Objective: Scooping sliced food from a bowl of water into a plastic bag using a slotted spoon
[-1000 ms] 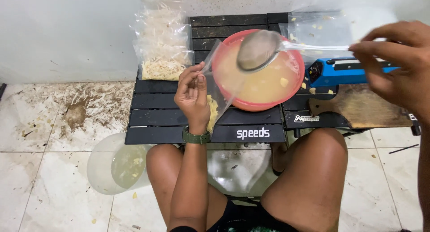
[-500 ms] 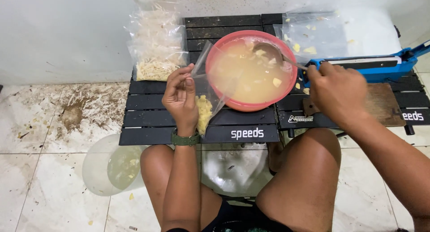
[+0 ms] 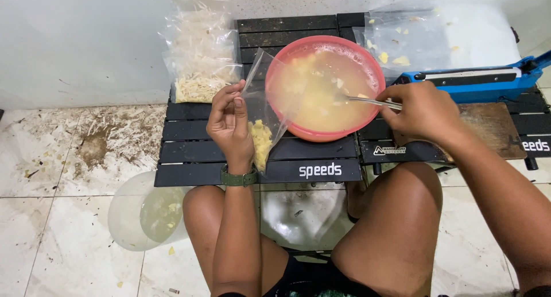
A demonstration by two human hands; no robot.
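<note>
1. A clear tub [image 3: 143, 216] sits on the floor at 8 o'clock, with cloudy liquid and yellow bits inside; it lies in the same spot as half a second ago.
2. Filled bags [image 3: 201, 56] of pale shreds lean against the wall at 11 o'clock on the desk [image 3: 189, 153], unmoved.
3. The left hand [image 3: 228, 122] is at centre-left, its grip pinched on the rim of a small bag [image 3: 265, 116] held open and tilted toward the bowl. Yellow chunks lie in the bag's bottom corner. Hand and bag stand as they did half a second ago.
4. The red bowl [image 3: 324, 87] at 12 o'clock holds yellowish liquid with floating pieces, touching the bag's open edge.
5. A spoon [image 3: 367, 101] dips into the liquid at the bowl's right side. One second ago it was lifted high above the bowl; now it is down in it.
6. The right hand [image 3: 422, 110] at 2 o'clock has its grip closed on the spoon handle, lower and nearer the bowl than one second ago.
7. A blue sealer [image 3: 476, 79] lies behind that hand, empty bags [image 3: 413, 39] at 1 o'clock beyond it.
</note>
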